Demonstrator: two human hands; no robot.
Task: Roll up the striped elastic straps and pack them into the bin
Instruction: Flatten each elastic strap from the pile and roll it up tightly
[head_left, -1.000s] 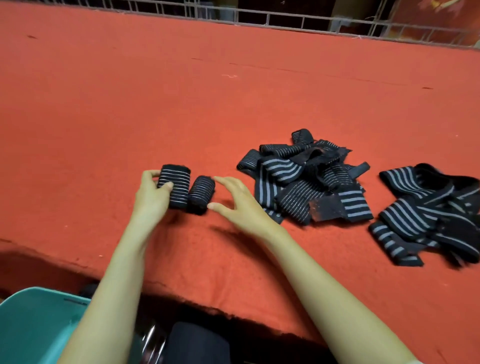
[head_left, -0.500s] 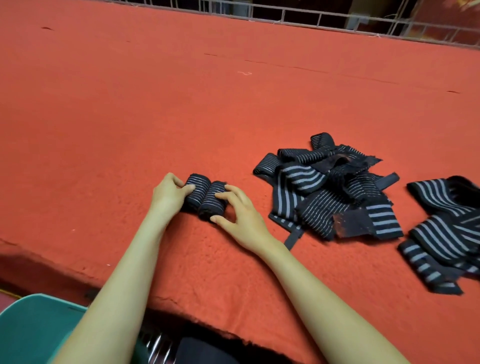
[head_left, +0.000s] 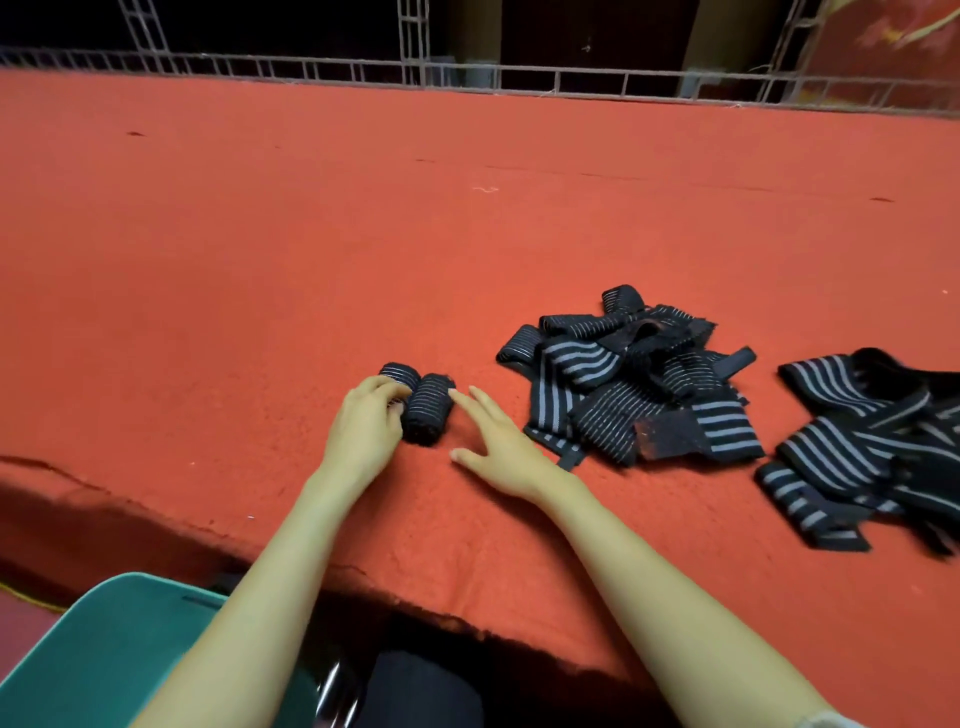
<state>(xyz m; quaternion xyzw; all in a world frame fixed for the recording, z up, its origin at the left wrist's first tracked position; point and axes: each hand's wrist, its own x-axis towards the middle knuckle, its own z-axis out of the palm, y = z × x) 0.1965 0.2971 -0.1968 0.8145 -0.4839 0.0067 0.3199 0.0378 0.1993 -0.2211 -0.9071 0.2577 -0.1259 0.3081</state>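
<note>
**Grip state — left hand (head_left: 363, 434) closed on a roll, right hand (head_left: 501, 444) open**

1. Nearest item: the teal bin (head_left: 104, 649) sits at the lower left, below the front edge of the tabletop (head_left: 260, 270). Only one corner of it is in view. Its inside is partly hidden by the left forearm, so its contents cannot be told.

2. Both forearms reach forward over the front edge of the red-covered tabletop.

3. Left grip: the fingers are curled over the near end of the left roll (head_left: 399, 375) and hold it against the cloth.

4. Right grip: the fingers are straight and spread, and the palm faces down, low over the cloth. It holds nothing. The index fingertip lies at the far right edge of the right roll (head_left: 427, 415); contact cannot be confirmed.

5. The two rolls are black with thin pale stripes. They lie side by side, touching, between the two hands.

6. Unrolled straps: the centre pile (head_left: 634, 384) lies just to the right of the right hand. The right pile (head_left: 872, 447) lies apart from it, partly cut off by the frame edge.

7. Farthest item: a wire railing (head_left: 519, 83) runs along the back edge of the tabletop — the space beyond it is dark.
</note>
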